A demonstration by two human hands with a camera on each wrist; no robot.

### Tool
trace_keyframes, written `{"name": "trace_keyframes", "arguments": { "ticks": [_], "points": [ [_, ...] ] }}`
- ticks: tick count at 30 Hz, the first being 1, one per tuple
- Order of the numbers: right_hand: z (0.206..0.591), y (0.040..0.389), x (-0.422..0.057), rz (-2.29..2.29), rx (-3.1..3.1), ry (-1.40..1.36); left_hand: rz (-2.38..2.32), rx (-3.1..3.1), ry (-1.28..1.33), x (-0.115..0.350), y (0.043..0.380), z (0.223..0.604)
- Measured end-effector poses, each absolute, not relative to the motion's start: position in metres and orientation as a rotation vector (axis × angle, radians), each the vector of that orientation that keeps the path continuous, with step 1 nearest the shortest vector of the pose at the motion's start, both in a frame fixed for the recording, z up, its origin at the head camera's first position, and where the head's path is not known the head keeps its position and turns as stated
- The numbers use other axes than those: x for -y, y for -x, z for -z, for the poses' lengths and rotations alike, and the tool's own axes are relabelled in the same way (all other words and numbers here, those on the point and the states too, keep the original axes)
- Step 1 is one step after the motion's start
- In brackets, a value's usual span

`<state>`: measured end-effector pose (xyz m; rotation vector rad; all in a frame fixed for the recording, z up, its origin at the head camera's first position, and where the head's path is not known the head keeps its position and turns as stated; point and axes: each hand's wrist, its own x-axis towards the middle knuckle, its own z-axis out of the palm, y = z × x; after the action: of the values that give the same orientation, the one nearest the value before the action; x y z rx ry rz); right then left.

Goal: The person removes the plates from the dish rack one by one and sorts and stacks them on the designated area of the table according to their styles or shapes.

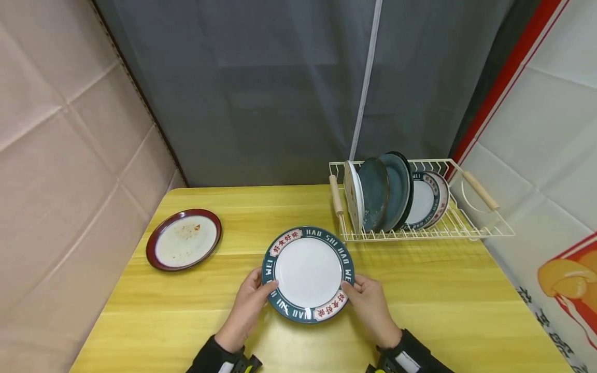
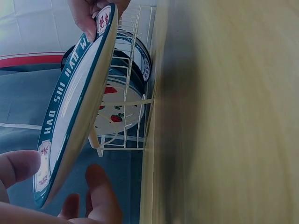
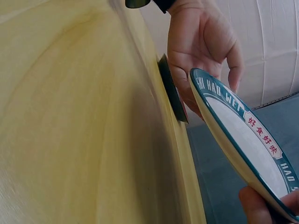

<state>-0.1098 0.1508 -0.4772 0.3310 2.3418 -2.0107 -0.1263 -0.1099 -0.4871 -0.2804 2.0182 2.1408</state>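
A round white plate [image 1: 308, 272] with a dark green lettered rim and red characters is held up above the table, tilted toward the head camera. At its left rim is my left hand [image 1: 249, 305], thumb over the front and fingers behind. My right hand [image 1: 370, 308] pinches the opposite rim the same way. In the left wrist view the plate's [image 2: 77, 102] pale underside shows, the left fingers [image 2: 100, 186] lying behind it. The right wrist view shows the plate [image 3: 247, 140] edge-on, the right thumb and a finger at its lower end.
A red-brown-rimmed plate [image 1: 214, 235] with crumbs and stains lies on the wooden table [image 1: 186, 311], left of the hands. At the back right stands a cream wire dish rack [image 1: 471, 225] with wooden handles, several plates upright in it. Grey curtain behind, pale walls at both sides.
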Motion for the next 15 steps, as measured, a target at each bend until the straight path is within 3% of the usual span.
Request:
{"name": "trace_keyframes", "arguments": {
  "ticks": [15],
  "points": [
    [0.4797, 0.109, -0.1485, 2.015, -2.291, -0.369, -2.125, -1.993, 0.286, 0.1082, 0.1237, 0.4858]
  ]
}}
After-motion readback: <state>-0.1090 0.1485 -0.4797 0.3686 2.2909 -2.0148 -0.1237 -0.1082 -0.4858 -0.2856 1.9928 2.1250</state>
